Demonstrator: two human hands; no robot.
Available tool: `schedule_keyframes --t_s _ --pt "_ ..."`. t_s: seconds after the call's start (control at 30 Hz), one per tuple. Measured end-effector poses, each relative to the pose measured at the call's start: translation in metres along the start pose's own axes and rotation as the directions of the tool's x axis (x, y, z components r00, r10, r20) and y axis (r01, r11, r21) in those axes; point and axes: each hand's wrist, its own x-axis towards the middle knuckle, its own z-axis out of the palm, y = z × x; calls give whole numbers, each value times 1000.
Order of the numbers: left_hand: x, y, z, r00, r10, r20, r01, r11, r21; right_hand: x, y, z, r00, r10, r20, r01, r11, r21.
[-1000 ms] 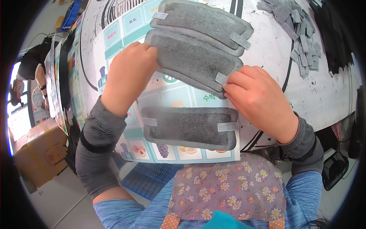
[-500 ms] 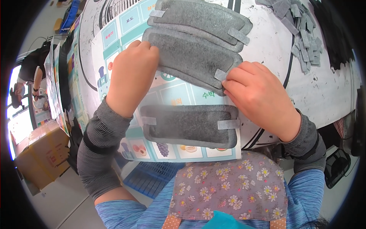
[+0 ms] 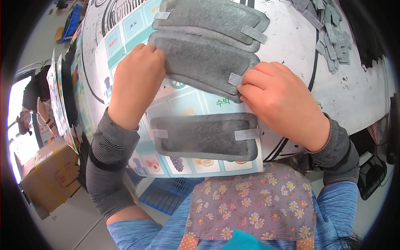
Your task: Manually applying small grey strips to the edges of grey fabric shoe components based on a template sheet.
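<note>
A rectangular grey felt pad [image 3: 200, 62] with rounded corners lies slanted across the middle, gripped at both ends. My left hand [image 3: 139, 77] is closed on its left end. At its right end the fingers of my right hand [image 3: 277, 98] pinch the edge, beside a small pale grey strip [image 3: 235, 79]; the fingertips are partly hidden. Just beyond, another such pad [image 3: 212, 20] rests on a further layer, with pale strips at its ends. Nearer to me a separate grey pad [image 3: 200, 135] lies flat, a pale strip at each end.
Under the pads is a printed sheet [image 3: 246, 166] with fruit pictures. A pile of pale grey strips [image 3: 332, 41] and a black bundle [image 3: 362, 37] lie at the far right. A blue basket [image 3: 166, 193] sits below the table edge. A cardboard box [image 3: 52, 173] and another person [image 3: 39, 98] are at left.
Both hands and the held pad appear slightly further left and up in the picture, as the whole view has shifted a little. The grip on the pad looks unchanged.
</note>
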Motion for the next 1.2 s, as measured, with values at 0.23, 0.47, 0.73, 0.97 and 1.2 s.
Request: schedule_keyframes --t_s 0.23,0.47,0.73,0.97,1.2 --pt "5 -29 0 996 -59 61 77 934 -350 -1 -2 0 1000 -7 25 7 1000 -24" --pt "-1 -70 12 950 -263 171 309 693 -652 2 -3 -3 998 -7 68 10 999 -38" --pt "-1 -43 -2 996 -52 71 85 789 -609 2 -4 -5 996 6 84 -4 1000 -18" --pt "0 -46 5 988 -51 146 129 795 -593 2 -4 -1 998 9 65 -10 1000 10" --pt "1 -33 7 1000 -18 8 19 897 -442 2 -4 -1 999 4 49 -4 1000 -6"
